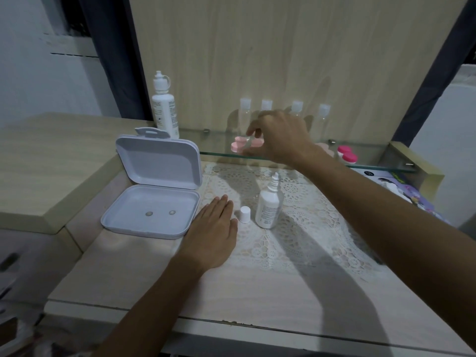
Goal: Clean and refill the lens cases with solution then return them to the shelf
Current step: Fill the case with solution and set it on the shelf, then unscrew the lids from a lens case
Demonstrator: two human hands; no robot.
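Pink lens case (pixel 238 145) at glass shelf (pixel 373 164) edge, under right hand (pixel 278 139).

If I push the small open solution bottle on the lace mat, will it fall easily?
Probably yes. The solution bottle is tall, narrow and already looks tilted, so it may tip. Its cap stands beside it, so liquid could spill. The lace mat may snag its base.

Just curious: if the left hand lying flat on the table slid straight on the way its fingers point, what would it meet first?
Probably nothing close: the left hand points between the open white plastic box and small white bottle cap, toward the glass shelf.
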